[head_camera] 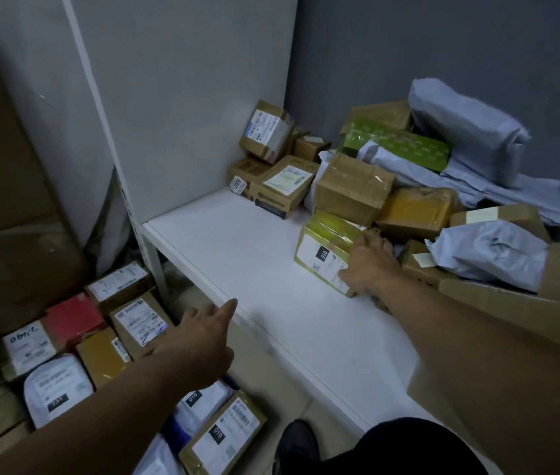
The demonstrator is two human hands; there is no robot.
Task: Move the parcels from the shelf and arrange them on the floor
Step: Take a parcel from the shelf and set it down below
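Right hand (369, 265) grips parcel (319, 250), label leftward.

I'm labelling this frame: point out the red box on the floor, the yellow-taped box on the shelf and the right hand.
red box (74, 318), head view, its top face.
yellow-taped box (318, 250), head view, its white label.
right hand (369, 265), head view, its back.

The shelf (237, 255) is a white board, smooth and matt. At its right front edge the taped box (323, 248) is brown cardboard under glossy yellowish tape, with a white paper label (312, 252). Toward the back right corner lie crinkled grey plastic mailers (470, 138) with a dull sheen and a glossy green carton (402, 145). On the floor (271, 389), a matt red box (72, 318) sits among plain cardboard boxes (138, 320)
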